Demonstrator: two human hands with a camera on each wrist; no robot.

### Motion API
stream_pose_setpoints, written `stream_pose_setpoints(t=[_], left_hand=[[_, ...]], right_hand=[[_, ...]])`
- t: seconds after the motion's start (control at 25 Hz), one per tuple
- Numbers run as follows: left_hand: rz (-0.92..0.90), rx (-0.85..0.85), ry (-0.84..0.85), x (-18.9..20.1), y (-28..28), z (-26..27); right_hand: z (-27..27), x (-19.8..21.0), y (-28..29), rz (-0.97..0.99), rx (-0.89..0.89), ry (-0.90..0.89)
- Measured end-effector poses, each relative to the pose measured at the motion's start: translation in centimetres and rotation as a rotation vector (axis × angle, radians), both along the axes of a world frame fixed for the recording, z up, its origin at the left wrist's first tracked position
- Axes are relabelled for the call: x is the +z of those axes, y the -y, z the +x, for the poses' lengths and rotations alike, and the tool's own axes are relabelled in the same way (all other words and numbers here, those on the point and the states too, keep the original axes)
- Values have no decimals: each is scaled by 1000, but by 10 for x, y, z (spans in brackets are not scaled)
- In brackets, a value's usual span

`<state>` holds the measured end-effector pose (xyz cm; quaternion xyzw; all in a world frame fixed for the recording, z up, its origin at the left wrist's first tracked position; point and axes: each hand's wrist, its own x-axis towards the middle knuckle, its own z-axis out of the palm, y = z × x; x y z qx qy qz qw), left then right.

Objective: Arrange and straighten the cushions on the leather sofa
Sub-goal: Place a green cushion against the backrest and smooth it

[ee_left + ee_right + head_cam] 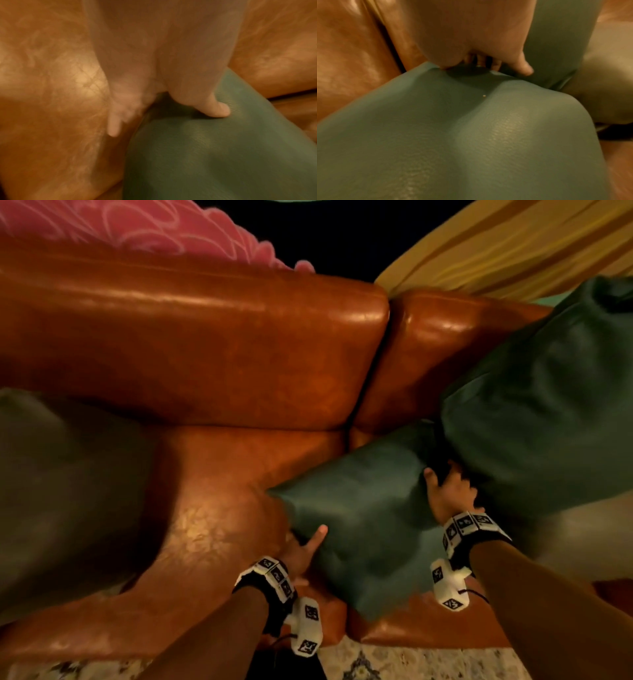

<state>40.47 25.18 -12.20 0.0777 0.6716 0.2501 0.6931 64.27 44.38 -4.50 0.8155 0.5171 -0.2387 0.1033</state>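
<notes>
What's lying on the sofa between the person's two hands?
A green cushion. The left hand grips its near corner, the right hand its far edge, beside a second green cushion. The head view shows it best.

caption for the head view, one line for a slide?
Both hands, left hand and right hand, grip a green cushion on the leather sofa.

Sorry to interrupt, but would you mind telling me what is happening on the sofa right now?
A person is handling a green cushion on the brown leather sofa. The left hand grips its near left edge, thumb on top, and the right hand grips its far right edge, next to a second green cushion leaning on the backrest. The held cushion lies tilted across the seat, not yet straightened.
</notes>
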Motion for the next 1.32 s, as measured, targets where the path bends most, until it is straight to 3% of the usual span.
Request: stream_pose_setpoints(t=[0.08, 0.12, 0.2, 0.28, 0.36, 0.44, 0.52, 0.6, 0.64, 0.68, 0.76, 0.88, 0.96, 1.04, 1.12, 1.24, 1.32], left_hand=[[-90, 167, 218, 15, -4, 6], [-82, 211, 244, 21, -8, 3], [-19, 196, 128, 26, -14, -18], [33, 78, -175, 22, -16, -71], [-43, 89, -359, 46, -23, -147], [2, 373, -237, 91, -33, -209], [-79, 408, -86, 110, -23, -246], [-161, 178, 64, 122, -6, -244], [-164, 113, 158, 121, 3, -234], [-158, 103, 210, 119, 8, -219], [-108, 101, 97, 103, 7, -199], [-10, 81, 63, 94, 13, -200], [17, 33, 102, 107, 24, -209], [111, 75, 108, 124, 26, -225], [188, 142, -10, 140, 14, -247], [161, 179, -314, 161, -25, -284], [193, 186, -286, 169, -43, -296]], right_hand=[[-11, -2, -7, -62, -46, -20], [-19, 0, -13, -102, -52, -27], [-38, 12, -24, -191, -23, -34], [-67, 36, -37, -300, 33, -128], [-106, 66, -49, -456, -66, -500], [-134, 77, -56, -524, -133, -790], [-138, 51, -50, -460, -36, -651], [-126, 10, -14, -452, 32, -286], [-119, -8, 11, -450, 1, -232], [-114, -18, 33, -413, -58, -257], [-107, -24, 60, -323, -169, -436], [-94, -28, 66, -459, -329, -586], [-99, 0, 69, -486, -412, -739], [-114, 30, 64, -376, -478, -961], [-140, 63, 53, -227, -458, -1103], [-175, 73, 19, -196, -344, -1051], [-186, 60, 13, -262, -308, -946]])
